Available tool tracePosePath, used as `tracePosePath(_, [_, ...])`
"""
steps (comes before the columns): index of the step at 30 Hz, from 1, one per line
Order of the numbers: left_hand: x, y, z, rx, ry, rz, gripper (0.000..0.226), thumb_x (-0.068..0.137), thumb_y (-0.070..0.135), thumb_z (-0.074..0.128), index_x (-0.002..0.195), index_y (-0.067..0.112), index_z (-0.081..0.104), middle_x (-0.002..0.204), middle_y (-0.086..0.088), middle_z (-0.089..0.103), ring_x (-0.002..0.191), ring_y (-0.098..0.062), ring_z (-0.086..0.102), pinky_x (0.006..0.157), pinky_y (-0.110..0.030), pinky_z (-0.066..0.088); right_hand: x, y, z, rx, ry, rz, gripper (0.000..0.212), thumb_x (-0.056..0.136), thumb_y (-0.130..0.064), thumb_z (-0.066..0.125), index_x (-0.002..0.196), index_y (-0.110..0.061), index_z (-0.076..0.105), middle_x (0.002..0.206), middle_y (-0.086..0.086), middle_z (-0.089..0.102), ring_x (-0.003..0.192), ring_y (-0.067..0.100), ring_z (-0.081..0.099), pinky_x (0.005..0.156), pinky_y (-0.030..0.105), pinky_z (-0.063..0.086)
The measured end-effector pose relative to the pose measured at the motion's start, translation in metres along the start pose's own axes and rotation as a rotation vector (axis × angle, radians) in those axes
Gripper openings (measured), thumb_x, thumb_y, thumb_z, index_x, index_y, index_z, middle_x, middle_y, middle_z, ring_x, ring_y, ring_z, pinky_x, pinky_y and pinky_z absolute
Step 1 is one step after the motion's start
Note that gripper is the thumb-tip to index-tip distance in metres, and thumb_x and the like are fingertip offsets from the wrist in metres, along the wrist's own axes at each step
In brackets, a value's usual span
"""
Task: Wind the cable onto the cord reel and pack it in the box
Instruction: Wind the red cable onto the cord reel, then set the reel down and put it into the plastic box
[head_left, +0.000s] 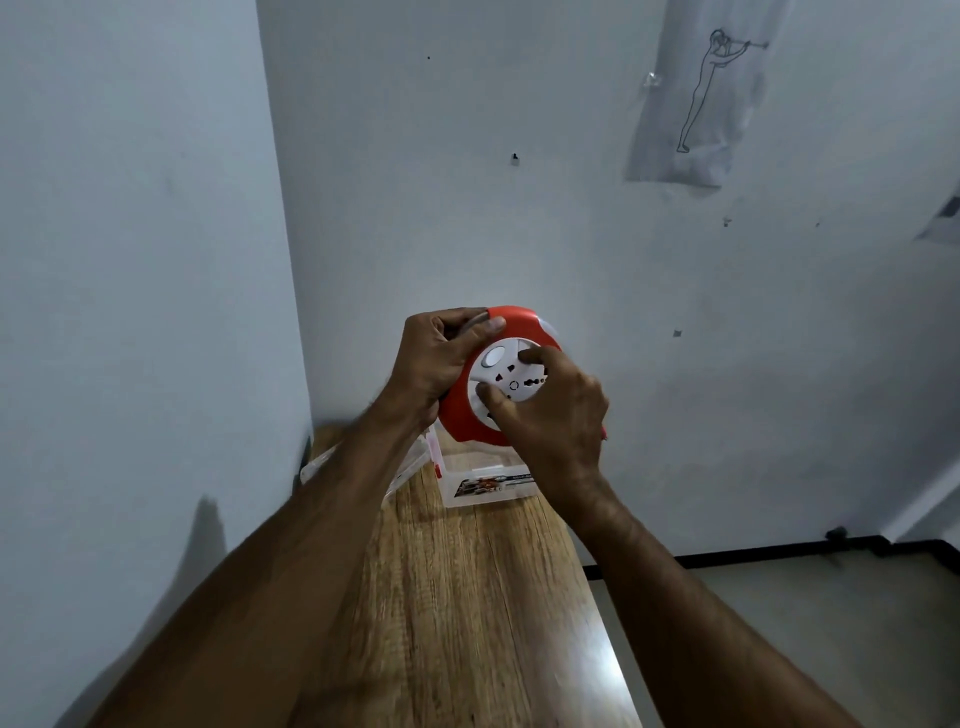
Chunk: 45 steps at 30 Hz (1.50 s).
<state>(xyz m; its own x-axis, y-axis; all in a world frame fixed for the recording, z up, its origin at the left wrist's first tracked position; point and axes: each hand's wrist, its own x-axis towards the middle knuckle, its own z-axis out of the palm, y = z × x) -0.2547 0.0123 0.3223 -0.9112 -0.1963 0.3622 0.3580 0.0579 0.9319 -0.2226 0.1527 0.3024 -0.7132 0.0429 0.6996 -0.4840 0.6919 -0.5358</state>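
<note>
**One reel, one box, two hands**

One red and white cord reel (498, 374) is held in the air above the far end of a wooden table (467, 597), near the wall. The left hand (436, 358) grips the red rim, fingers curled over its upper edge. The right hand (550, 410) rests on the white socket face, fingertips curled and pressing into it. One clear plastic box (483, 483) sits on the table directly below the reel, with a printed label on its front; what it holds cannot be made out. One line drawing on paper (701, 98) hangs on the wall.
</note>
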Motion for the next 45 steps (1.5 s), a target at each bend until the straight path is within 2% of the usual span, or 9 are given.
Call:
tracePosePath(5, [0.000, 0.001, -0.008, -0.101, 0.049, -0.041, 0.021, 0.092, 0.032, 0.072, 0.111, 0.022, 0.075, 0.092, 0.011, 0.079, 0.078, -0.014, 0.078, 0.062, -0.021, 0.060, 0.007, 0.015, -0.010, -0.005, 0.087, -0.126, 0.042, 0.090, -0.044, 0.071, 0.120, -0.015, 0.069, 0.082, 0.002, 0.078, 0.067, 0.014, 0.074, 0.068, 0.034, 0.063])
tracePosePath(8, [0.001, 0.003, -0.010, -0.122, 0.081, -0.054, 0.021, 0.092, 0.032, 0.073, 0.110, 0.021, 0.075, 0.093, 0.006, 0.080, 0.080, -0.017, 0.078, 0.063, -0.025, 0.061, 0.018, 0.036, -0.015, 0.098, 0.258, -0.031, 0.032, 0.093, -0.037, 0.067, 0.111, -0.012, 0.071, 0.088, 0.001, 0.076, 0.072, 0.012, 0.070, 0.067, 0.038, 0.062])
tracePosePath(12, [0.002, -0.001, -0.009, -0.122, 0.096, -0.063, 0.022, 0.092, 0.034, 0.073, 0.110, 0.022, 0.076, 0.095, 0.003, 0.081, 0.081, -0.020, 0.078, 0.067, -0.030, 0.064, 0.019, 0.063, -0.004, 0.235, 0.055, 0.176, 0.049, 0.097, -0.052, 0.054, 0.130, -0.017, 0.063, 0.106, -0.001, 0.072, 0.098, 0.015, 0.069, 0.083, 0.047, 0.061])
tracePosePath(15, [-0.001, -0.004, -0.008, -0.137, 0.101, -0.086, 0.015, 0.093, 0.034, 0.071, 0.104, 0.026, 0.076, 0.092, 0.005, 0.081, 0.079, -0.019, 0.078, 0.064, -0.028, 0.062, 0.006, 0.073, 0.003, 0.330, -0.092, 0.163, 0.038, 0.105, -0.038, 0.048, 0.130, -0.013, 0.063, 0.107, -0.004, 0.072, 0.096, 0.008, 0.071, 0.078, 0.028, 0.063])
tracePosePath(22, [-0.014, -0.022, -0.012, -0.195, 0.159, -0.205, 0.011, 0.091, 0.032, 0.074, 0.095, 0.022, 0.078, 0.088, 0.001, 0.081, 0.075, -0.022, 0.078, 0.065, -0.033, 0.063, -0.011, 0.077, 0.017, 0.469, -0.135, 0.231, 0.028, 0.106, -0.031, 0.050, 0.121, -0.015, 0.068, 0.107, -0.002, 0.075, 0.094, 0.011, 0.073, 0.075, 0.025, 0.062])
tracePosePath(29, [-0.036, -0.056, -0.031, -0.130, 0.172, -0.298, 0.025, 0.098, 0.033, 0.065, 0.099, 0.011, 0.077, 0.094, -0.009, 0.080, 0.089, -0.033, 0.076, 0.079, -0.045, 0.064, -0.040, 0.077, 0.041, 0.487, -0.181, 0.292, 0.030, 0.106, -0.031, 0.050, 0.118, -0.015, 0.072, 0.103, -0.004, 0.075, 0.091, 0.005, 0.073, 0.071, 0.020, 0.060])
tracePosePath(35, [-0.070, -0.112, -0.050, -0.078, 0.233, -0.399, 0.028, 0.098, 0.039, 0.062, 0.110, 0.016, 0.072, 0.103, -0.006, 0.078, 0.100, -0.028, 0.074, 0.091, -0.049, 0.060, -0.080, 0.085, 0.067, 0.484, -0.299, 0.329, 0.030, 0.106, -0.033, 0.049, 0.114, -0.018, 0.073, 0.099, -0.007, 0.077, 0.090, 0.006, 0.073, 0.070, 0.023, 0.059])
tracePosePath(39, [-0.104, -0.138, -0.064, -0.070, 0.312, -0.454, 0.020, 0.100, 0.034, 0.061, 0.108, 0.020, 0.073, 0.100, -0.002, 0.079, 0.091, -0.019, 0.076, 0.077, -0.036, 0.063, -0.113, 0.091, 0.087, 0.475, -0.405, 0.355, 0.032, 0.105, -0.036, 0.050, 0.118, -0.017, 0.073, 0.102, -0.006, 0.078, 0.091, 0.007, 0.073, 0.073, 0.023, 0.060])
tracePosePath(45, [-0.158, -0.179, -0.084, -0.031, 0.437, -0.581, 0.030, 0.095, 0.042, 0.067, 0.118, 0.022, 0.066, 0.106, 0.000, 0.077, 0.092, -0.020, 0.075, 0.076, -0.037, 0.064, -0.168, 0.097, 0.109, 0.499, -0.581, 0.415, 0.032, 0.106, -0.031, 0.050, 0.121, -0.012, 0.072, 0.104, -0.003, 0.078, 0.092, 0.007, 0.074, 0.074, 0.027, 0.062])
